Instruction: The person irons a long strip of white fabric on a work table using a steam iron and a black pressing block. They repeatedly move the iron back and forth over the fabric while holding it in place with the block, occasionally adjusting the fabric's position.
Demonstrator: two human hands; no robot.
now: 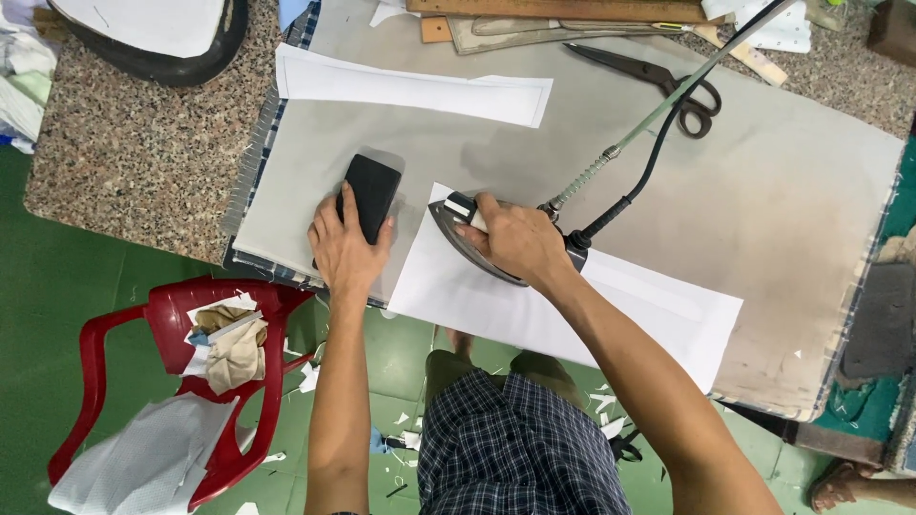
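Note:
My right hand [513,238] grips the handle of a dark steam iron [456,227] resting on a long white fabric piece [563,305] at the near edge of the padded grey ironing surface [763,191]. The iron's black cord and springy hose [658,114] run up to the far right. My left hand [343,248] lies on a black rectangular block [370,194] just left of the white piece, fingers curled around its near end.
A second white fabric strip [410,88] lies farther back. Black scissors [668,81] and wooden rulers [563,10] sit at the far edge. A red plastic chair [172,315] holding cloth scraps stands at the left on a green floor littered with offcuts.

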